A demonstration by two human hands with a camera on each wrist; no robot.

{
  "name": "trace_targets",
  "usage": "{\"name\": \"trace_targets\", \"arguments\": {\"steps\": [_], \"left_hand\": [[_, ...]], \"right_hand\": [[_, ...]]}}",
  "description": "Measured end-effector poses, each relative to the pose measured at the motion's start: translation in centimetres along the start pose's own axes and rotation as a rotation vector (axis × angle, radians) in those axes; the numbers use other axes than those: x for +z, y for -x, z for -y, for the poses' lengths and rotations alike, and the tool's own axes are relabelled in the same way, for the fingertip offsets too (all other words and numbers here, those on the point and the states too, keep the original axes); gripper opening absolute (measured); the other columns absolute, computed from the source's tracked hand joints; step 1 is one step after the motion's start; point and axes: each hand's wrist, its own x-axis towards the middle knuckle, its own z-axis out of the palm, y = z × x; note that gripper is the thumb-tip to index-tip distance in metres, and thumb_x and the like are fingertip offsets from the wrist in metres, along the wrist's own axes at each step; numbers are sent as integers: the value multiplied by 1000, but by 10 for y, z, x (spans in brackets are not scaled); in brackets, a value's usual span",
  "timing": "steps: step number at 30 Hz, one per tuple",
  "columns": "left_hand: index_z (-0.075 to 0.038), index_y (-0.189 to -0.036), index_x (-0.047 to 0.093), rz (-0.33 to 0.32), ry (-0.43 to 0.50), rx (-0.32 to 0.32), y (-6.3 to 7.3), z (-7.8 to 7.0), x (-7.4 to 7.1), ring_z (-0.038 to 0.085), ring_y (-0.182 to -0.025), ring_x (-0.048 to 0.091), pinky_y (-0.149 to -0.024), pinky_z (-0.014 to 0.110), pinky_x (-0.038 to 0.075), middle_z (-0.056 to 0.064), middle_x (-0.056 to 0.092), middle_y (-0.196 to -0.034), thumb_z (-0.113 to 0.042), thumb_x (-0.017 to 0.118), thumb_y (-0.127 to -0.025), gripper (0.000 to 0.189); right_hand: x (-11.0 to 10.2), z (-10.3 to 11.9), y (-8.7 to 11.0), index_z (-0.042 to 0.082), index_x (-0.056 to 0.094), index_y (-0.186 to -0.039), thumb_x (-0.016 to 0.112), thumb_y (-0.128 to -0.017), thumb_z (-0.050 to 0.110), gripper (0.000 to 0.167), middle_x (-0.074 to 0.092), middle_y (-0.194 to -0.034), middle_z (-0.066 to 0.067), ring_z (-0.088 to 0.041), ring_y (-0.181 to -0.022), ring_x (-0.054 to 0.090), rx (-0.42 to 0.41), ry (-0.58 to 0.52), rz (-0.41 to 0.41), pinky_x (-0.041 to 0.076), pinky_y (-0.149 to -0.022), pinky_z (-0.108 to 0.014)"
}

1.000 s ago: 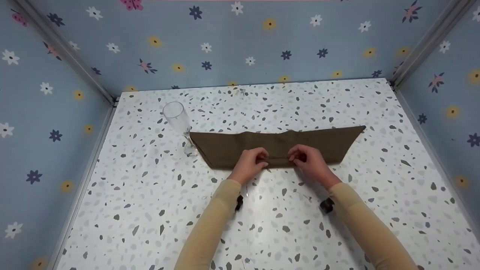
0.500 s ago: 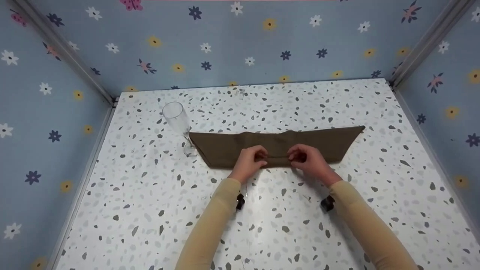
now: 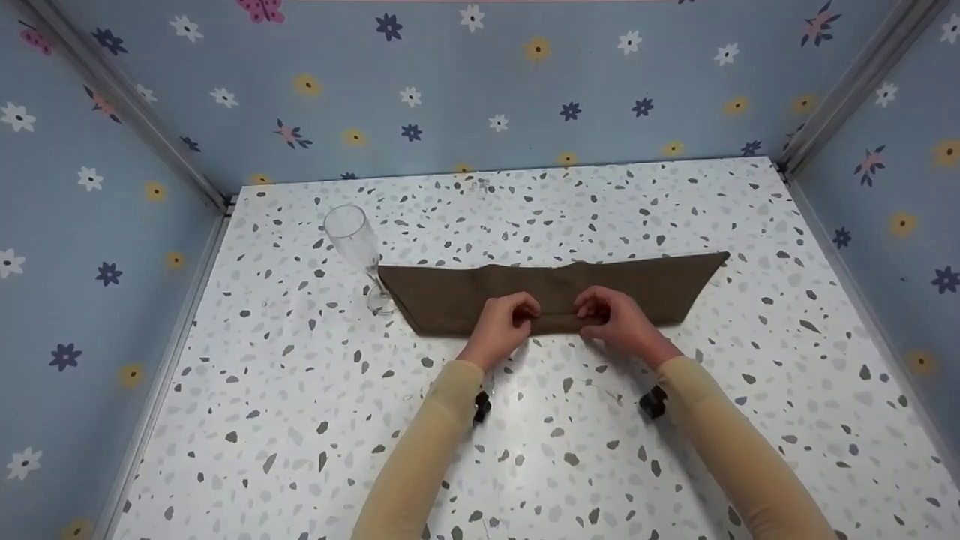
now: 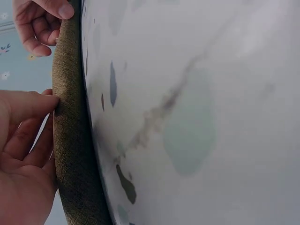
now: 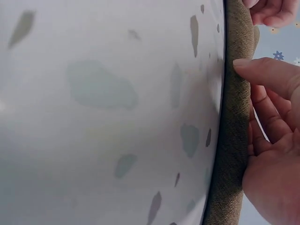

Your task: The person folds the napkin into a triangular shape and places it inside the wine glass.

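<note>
A brown cloth napkin (image 3: 435, 292), folded into a wide strip with slanted ends, lies across the middle of the table. My left hand (image 3: 498, 328) pinches its near edge left of centre, thumb in front and fingers over the top. Right of centre, my right hand (image 3: 621, 321) grips the same edge in a like way. Between the hands runs a narrow rolled fold. Both wrist views show this edge as a thick rounded roll of cloth (image 4: 72, 140), with the right thumb (image 5: 262, 72) pressed against it. A clear champagne flute (image 3: 355, 238) stands at the napkin's left end.
The speckled white table (image 3: 300, 420) is bounded at the back and sides by blue flowered panels (image 3: 480, 82). The flute's foot (image 3: 381, 301) is right beside the napkin's left edge. Small black wrist cameras (image 3: 654, 402) sit under both sleeves.
The left thumb has drawn in slightly against the rolled edge, and the left fingers have shifted a little. The napkin and the flute stay in place.
</note>
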Motion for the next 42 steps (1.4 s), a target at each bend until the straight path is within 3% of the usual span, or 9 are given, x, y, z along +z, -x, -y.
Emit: {"name": "trace_targets", "arguments": {"steps": [6, 12, 22, 42], "left_hand": [[-5, -103, 67, 54, -25, -17, 3, 4, -3, 10, -97, 59, -86, 25, 47, -1, 66, -100, 5, 72, -80, 25], [-10, -101, 68, 71, -109, -18, 3, 5, -7, 9, -98, 58, -87, 25, 46, -5, 66, -99, 6, 71, -78, 28], [-7, -101, 69, 81, -131, -15, 4, 0, -5, 9, -94, 59, -83, 23, 47, -3, 66, -98, 4, 70, -79, 24], [-11, -95, 69, 43, -209, -28, 35, -10, 5, 10, -88, 60, -80, 25, 49, -4, 67, -93, -3, 77, -77, 21]], "right_hand": [[-2, -2, 0, 13, 62, -103, 76, -76, -3, 35, 62, -96, -3, -19, -91, 58, 25, 7, -14, 48, -83, -36], [-2, -2, 0, 12, 62, -104, 75, -76, -4, 34, 63, -96, -3, -19, -92, 58, 16, -4, -21, 48, -85, -36], [-5, -4, 3, 10, 61, -104, 75, -79, 0, 31, 63, -97, -2, -19, -94, 59, -11, 83, -35, 48, -87, -37], [-1, -7, 17, 13, 64, -103, 77, -75, 0, 33, 64, -96, 2, -17, -96, 59, -7, 62, 17, 47, -90, -36]]}}
